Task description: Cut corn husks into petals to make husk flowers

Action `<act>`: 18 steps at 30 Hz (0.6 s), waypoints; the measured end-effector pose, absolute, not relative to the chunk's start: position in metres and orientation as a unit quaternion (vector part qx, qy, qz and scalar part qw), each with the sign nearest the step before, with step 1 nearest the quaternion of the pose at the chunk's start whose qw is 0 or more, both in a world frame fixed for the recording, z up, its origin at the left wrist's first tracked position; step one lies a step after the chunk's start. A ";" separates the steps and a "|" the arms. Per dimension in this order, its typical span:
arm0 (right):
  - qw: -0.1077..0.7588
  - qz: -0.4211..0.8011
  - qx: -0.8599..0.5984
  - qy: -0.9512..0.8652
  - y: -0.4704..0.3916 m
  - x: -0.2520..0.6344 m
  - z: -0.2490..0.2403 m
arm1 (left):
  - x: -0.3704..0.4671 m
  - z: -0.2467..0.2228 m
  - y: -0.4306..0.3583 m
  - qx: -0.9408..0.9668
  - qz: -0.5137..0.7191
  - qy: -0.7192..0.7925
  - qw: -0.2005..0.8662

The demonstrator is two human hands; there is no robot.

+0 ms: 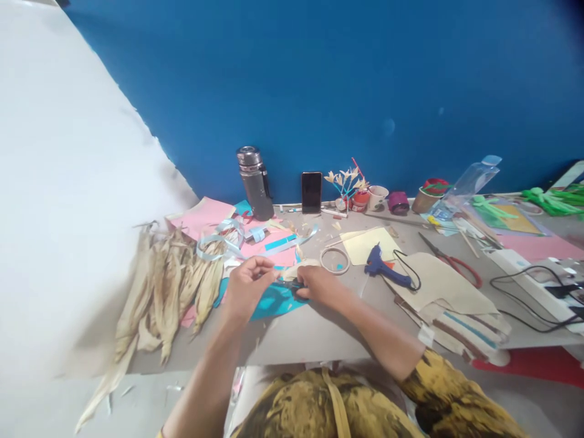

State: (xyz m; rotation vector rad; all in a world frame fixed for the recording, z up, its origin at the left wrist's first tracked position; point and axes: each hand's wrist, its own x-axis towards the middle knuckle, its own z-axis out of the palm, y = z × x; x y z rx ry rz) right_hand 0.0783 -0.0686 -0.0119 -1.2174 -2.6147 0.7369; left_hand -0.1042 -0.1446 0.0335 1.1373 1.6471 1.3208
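Here both hands [249, 283] [317, 285] bent inward, fingertips pinching husk strip [301, 266].

Bare tabletop [314, 331] nearside; corn husks [168, 286] left, glue gun [385, 267] right.

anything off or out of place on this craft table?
Mostly ordinary craft clutter. The dried corn husks spill over the table's near-left edge, one strip trailing below it. The blue glue gun lies on its side, cord looped across beige paper. Both hands work over teal paper.
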 end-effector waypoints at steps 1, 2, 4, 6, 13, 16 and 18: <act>0.089 0.277 -0.399 -0.869 -0.068 0.080 -0.011 | -0.103 0.035 -0.142 0.431 0.527 0.623 0.385; 0.100 0.312 -0.387 -0.862 -0.067 0.082 -0.010 | -0.101 0.035 -0.138 0.420 0.539 0.606 0.407; 0.138 0.392 -0.367 -0.832 -0.064 0.087 -0.006 | -0.097 0.034 -0.132 0.403 0.557 0.576 0.441; 0.193 0.498 -0.346 -0.771 -0.059 0.094 -0.001 | -0.092 0.032 -0.127 0.397 0.567 0.560 0.456; 0.277 0.681 -0.252 -0.629 -0.058 0.101 0.010 | -0.073 0.035 -0.123 0.392 0.542 0.512 0.539; 0.299 0.698 -0.227 -0.610 -0.062 0.098 0.011 | -0.072 0.033 -0.120 0.338 0.522 0.438 0.649; 0.309 0.711 -0.218 -0.593 -0.063 0.097 0.012 | -0.074 0.029 -0.119 0.295 0.533 0.406 0.681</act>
